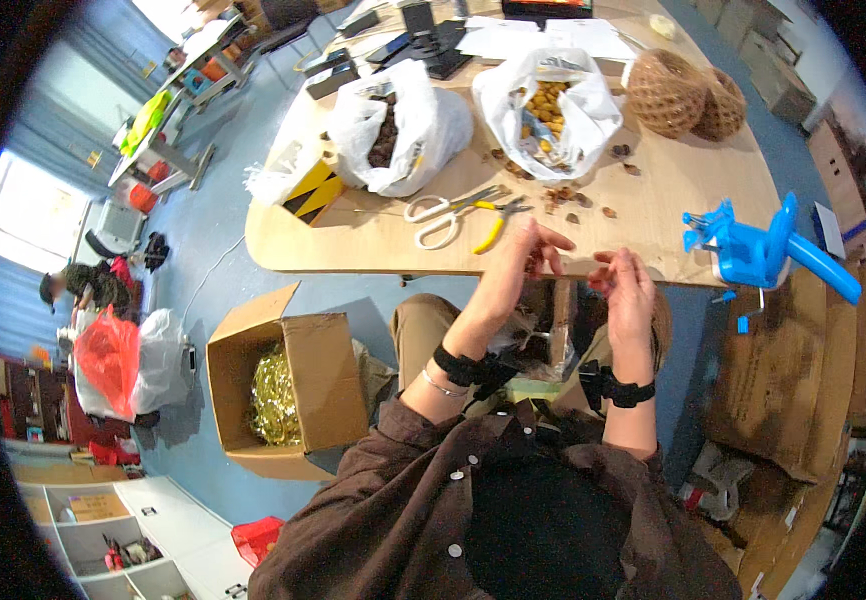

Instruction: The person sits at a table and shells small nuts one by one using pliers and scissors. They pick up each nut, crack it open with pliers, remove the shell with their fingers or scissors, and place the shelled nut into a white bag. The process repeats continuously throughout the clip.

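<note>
At the front edge of the wooden table (pixel 373 244), my left hand (pixel 534 247) has its fingers apart and holds nothing that shows. My right hand (pixel 624 277) is a short way to its right, fingers loosely curled, no object visible in it. Left of my left hand lie yellow-handled pliers (pixel 489 238) and white-handled scissors (pixel 433 217). Brown shell scraps (pixel 564 196) are scattered just beyond my hands. Behind them stand a white plastic bag of yellowish nut-like pieces (pixel 549 105) and another white plastic bag with dark brown pieces (pixel 384 142).
A blue hand-cranked device (pixel 752 244) stands at the table's right edge. Brown netted bundles (pixel 677 97) lie at the back right. An open cardboard box (pixel 328 375) with gold tinsel is on the floor at left. A person (pixel 95 289) is at far left.
</note>
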`<state>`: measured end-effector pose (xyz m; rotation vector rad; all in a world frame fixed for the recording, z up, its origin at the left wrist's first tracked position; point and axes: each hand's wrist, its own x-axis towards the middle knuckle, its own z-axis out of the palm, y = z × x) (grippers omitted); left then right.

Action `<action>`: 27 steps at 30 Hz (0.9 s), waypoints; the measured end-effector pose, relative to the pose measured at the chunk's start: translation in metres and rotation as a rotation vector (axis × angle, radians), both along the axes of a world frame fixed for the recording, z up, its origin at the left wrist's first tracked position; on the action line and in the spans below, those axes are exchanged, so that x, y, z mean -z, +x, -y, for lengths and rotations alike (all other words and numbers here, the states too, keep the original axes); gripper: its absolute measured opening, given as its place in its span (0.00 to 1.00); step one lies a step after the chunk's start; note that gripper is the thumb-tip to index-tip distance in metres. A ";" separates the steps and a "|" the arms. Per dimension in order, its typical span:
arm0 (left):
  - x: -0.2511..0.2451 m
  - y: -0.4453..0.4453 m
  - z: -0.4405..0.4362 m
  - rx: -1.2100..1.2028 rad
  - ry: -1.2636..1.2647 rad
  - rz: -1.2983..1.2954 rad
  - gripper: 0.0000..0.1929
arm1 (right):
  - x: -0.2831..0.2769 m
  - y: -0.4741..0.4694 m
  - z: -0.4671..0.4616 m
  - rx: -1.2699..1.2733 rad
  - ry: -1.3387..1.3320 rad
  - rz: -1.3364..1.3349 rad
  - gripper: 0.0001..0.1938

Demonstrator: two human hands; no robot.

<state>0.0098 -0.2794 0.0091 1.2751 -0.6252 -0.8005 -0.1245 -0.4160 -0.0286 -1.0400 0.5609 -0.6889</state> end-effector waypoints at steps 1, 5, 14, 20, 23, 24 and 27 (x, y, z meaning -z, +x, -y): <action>-0.001 -0.002 0.000 0.023 -0.035 0.004 0.36 | -0.001 0.001 -0.001 0.007 -0.073 0.025 0.13; -0.006 0.001 -0.005 0.081 -0.143 0.121 0.35 | -0.008 0.001 0.003 -0.002 -0.086 0.036 0.14; -0.033 0.105 -0.067 -0.624 0.167 0.747 0.09 | 0.000 0.020 0.026 -0.037 -0.401 -0.058 0.13; -0.016 0.212 -0.081 -0.736 0.387 1.134 0.08 | 0.003 0.018 0.032 -0.159 -0.357 -0.105 0.10; 0.003 0.245 -0.078 -0.626 0.556 1.294 0.09 | 0.005 0.019 0.034 -0.149 -0.344 -0.074 0.10; 0.010 0.250 -0.079 -0.627 0.616 1.326 0.09 | 0.006 0.019 0.034 -0.132 -0.346 -0.043 0.10; 0.016 0.264 -0.069 -0.602 0.798 1.399 0.09 | 0.008 0.020 0.035 -0.108 -0.351 -0.076 0.07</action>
